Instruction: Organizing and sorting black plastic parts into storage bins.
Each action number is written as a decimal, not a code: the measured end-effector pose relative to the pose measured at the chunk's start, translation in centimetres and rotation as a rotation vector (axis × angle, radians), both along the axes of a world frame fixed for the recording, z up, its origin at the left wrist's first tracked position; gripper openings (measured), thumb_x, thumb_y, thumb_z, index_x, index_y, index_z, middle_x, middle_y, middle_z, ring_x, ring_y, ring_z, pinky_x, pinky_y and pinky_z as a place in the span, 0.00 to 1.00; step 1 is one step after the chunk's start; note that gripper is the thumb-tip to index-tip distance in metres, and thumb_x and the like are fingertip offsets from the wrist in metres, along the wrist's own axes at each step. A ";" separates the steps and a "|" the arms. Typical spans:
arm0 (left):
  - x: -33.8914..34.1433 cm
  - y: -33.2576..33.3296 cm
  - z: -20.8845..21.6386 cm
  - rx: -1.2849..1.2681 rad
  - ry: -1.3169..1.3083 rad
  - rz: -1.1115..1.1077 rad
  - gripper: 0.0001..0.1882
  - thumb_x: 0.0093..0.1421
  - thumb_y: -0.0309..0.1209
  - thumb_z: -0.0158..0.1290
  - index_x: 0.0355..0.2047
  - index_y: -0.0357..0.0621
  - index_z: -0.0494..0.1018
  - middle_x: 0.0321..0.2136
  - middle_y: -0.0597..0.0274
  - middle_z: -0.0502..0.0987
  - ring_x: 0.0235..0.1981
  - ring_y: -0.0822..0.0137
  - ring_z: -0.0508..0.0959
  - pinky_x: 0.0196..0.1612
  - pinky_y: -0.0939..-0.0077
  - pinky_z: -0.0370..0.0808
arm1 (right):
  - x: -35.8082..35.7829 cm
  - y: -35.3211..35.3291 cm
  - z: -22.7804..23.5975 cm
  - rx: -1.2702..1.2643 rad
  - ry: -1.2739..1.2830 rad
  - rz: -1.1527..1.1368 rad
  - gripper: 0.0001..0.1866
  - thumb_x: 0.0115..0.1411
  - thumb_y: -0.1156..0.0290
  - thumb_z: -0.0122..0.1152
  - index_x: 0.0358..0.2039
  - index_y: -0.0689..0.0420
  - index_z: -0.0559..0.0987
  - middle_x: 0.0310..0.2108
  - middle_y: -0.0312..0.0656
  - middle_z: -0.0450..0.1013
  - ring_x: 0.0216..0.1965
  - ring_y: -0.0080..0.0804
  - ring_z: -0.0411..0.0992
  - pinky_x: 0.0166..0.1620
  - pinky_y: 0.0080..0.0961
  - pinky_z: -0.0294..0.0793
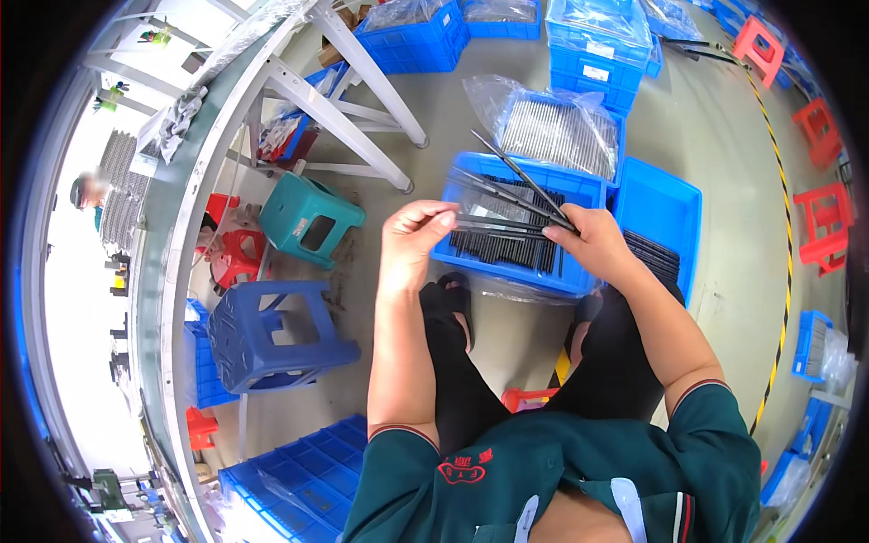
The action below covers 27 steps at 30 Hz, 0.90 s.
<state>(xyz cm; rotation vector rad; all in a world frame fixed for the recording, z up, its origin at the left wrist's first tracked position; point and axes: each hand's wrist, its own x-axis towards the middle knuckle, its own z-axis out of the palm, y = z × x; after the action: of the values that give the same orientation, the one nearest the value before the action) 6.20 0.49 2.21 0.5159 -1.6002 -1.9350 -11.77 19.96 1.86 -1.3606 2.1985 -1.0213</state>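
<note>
In the right hand (593,242), slender, straight black rods (520,176).

A factory workshop, with blue crates (667,195) of thin rods (502,249), plastic stools (297,210) and striped floor tape (787,262).

- Slim held rods (516,172): black
- Nearest crate (579,181): plain bright blue
- Rods lying inside it (507,253): black
- Rods in the crate beyond (552,136): silvery grey, under a clear plastic bag (489,101)
- Stacked crates (566,63): blue, with white labels (599,49)
- Nearer stool (262,326): dark blue
- Farther stool (288,213): teal green
- Stools along the right (819,213): red
- Floor tape (789,217): yellow-and-black stripes
- Floor (724,253): pale greenish grey
- Bench legs (339,122): white
- Trousers (453,357): black
- Shirt (407,489): dark green, with a red chest emblem (463,469)
</note>
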 end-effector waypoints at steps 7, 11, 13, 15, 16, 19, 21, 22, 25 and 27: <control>-0.1 0.1 0.2 0.009 -0.012 0.027 0.07 0.52 0.22 0.58 0.33 0.37 0.76 0.29 0.64 0.78 0.30 0.76 0.74 0.38 0.83 0.71 | -0.1 -0.1 -1.3 0.026 -0.267 -0.014 0.15 0.57 0.61 0.57 0.26 0.61 0.73 0.15 0.44 0.67 0.18 0.35 0.65 0.25 0.30 0.65; 0.9 -2.1 0.2 -0.057 0.103 0.133 0.06 0.53 0.21 0.57 0.33 0.38 0.76 0.28 0.62 0.77 0.29 0.73 0.75 0.38 0.80 0.71 | -0.3 0.3 -0.1 0.094 -0.619 0.007 0.14 0.59 0.61 0.55 0.25 0.59 0.73 0.15 0.35 0.67 0.17 0.20 0.63 0.22 0.21 0.62; 0.7 -1.8 0.0 0.107 0.164 0.035 0.06 0.53 0.21 0.57 0.33 0.38 0.75 0.27 0.62 0.76 0.29 0.72 0.75 0.37 0.79 0.70 | -0.2 0.4 -0.2 0.143 -0.840 0.051 0.12 0.59 0.61 0.55 0.25 0.55 0.71 0.15 0.31 0.66 0.16 0.15 0.61 0.20 0.14 0.58; 0.5 -1.9 -0.3 0.120 0.150 0.016 0.06 0.53 0.22 0.57 0.32 0.38 0.74 0.26 0.62 0.75 0.28 0.71 0.74 0.37 0.79 0.70 | -0.1 0.6 -0.3 0.151 -0.907 0.097 0.12 0.59 0.61 0.55 0.24 0.54 0.71 0.15 0.31 0.66 0.16 0.15 0.61 0.19 0.13 0.57; 0.5 -1.9 -0.2 0.162 0.164 -0.016 0.06 0.53 0.23 0.57 0.32 0.38 0.74 0.26 0.62 0.75 0.28 0.71 0.74 0.36 0.79 0.70 | 0.0 0.6 -0.3 0.156 -0.976 0.136 0.12 0.59 0.60 0.55 0.24 0.54 0.71 0.15 0.31 0.66 0.16 0.14 0.60 0.18 0.13 0.56; 0.6 -1.8 0.1 0.238 0.156 -0.058 0.06 0.52 0.23 0.58 0.31 0.39 0.74 0.26 0.60 0.76 0.27 0.70 0.74 0.35 0.79 0.71 | -0.1 0.5 -0.4 0.194 -1.009 0.151 0.11 0.59 0.62 0.56 0.26 0.55 0.71 0.17 0.31 0.66 0.18 0.15 0.62 0.19 0.12 0.56; 0.7 -1.7 0.1 0.272 0.134 -0.069 0.06 0.52 0.23 0.59 0.31 0.39 0.74 0.26 0.60 0.76 0.27 0.70 0.74 0.35 0.78 0.71 | -0.2 0.4 -0.2 0.226 -1.020 0.162 0.09 0.59 0.64 0.56 0.28 0.56 0.71 0.20 0.31 0.66 0.20 0.15 0.64 0.20 0.11 0.59; 0.7 -1.6 -0.1 0.251 0.141 -0.074 0.06 0.53 0.25 0.58 0.30 0.40 0.73 0.26 0.60 0.76 0.27 0.70 0.74 0.34 0.79 0.71 | -0.2 0.5 -0.1 0.240 -1.006 0.178 0.09 0.59 0.64 0.56 0.27 0.56 0.71 0.19 0.31 0.66 0.19 0.15 0.64 0.20 0.11 0.59; 0.6 -1.6 -0.3 0.233 0.144 -0.082 0.06 0.53 0.25 0.58 0.30 0.40 0.72 0.27 0.59 0.76 0.27 0.70 0.73 0.33 0.80 0.70 | -0.3 0.6 0.6 0.263 -0.993 0.198 0.10 0.59 0.64 0.56 0.27 0.56 0.71 0.18 0.32 0.66 0.19 0.15 0.64 0.20 0.11 0.58; 0.7 -1.6 -0.3 0.236 0.140 -0.085 0.06 0.52 0.24 0.58 0.30 0.40 0.72 0.27 0.58 0.76 0.27 0.70 0.73 0.34 0.79 0.71 | -0.2 0.7 0.5 0.271 -0.995 0.203 0.10 0.59 0.64 0.56 0.26 0.56 0.71 0.18 0.32 0.66 0.19 0.15 0.64 0.20 0.11 0.58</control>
<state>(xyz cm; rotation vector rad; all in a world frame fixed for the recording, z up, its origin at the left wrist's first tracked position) 6.92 -1.15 1.92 0.4005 -1.3343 -2.1873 -12.01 20.68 2.41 -0.6818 1.3498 -0.9723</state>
